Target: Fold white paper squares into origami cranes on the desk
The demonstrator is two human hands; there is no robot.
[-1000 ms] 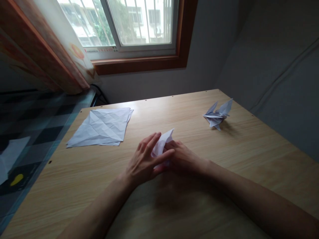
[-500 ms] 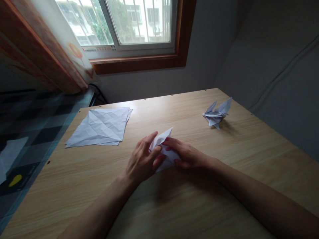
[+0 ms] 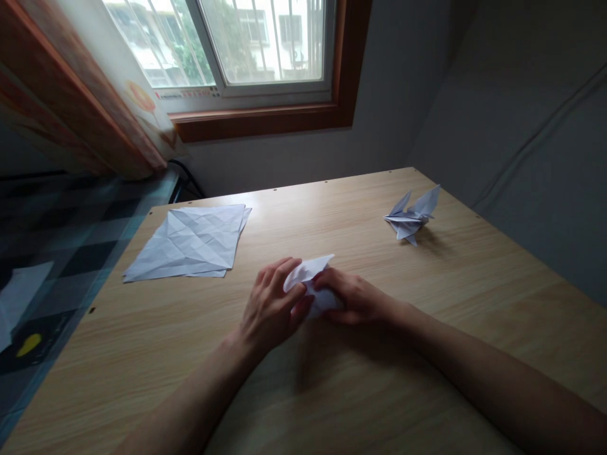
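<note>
1. Head view, hands: L hand point(image 3: 272, 300) has its fingers part-curled round the L side of a small white folded-paper piece point(image 3: 307, 270), thumb bent in twd the middle; R hand point(image 3: 353, 297) is curled too, fingers on the R side, thumb low by the near edge; both seem to grip lightly, w/ some fingertips hidden.
2. Same view, location: piece sits btwn the hands, abt mid pale wood-grain worktop point(image 3: 156, 341), one pointed flap angled up; can't tell if its underside touches.
3. Same view, handling: prob. v. light, thin & bendy; stiffer at layered folds, easy to crumple or tear at the tip; best held by creased edges w/ flat fingertips.
4. Same view, nearby: flat stack of creased white paper sheets point(image 3: 203, 237) far L; spiky white folded-paper figure point(image 3: 410, 221) far R, well apart.
</note>
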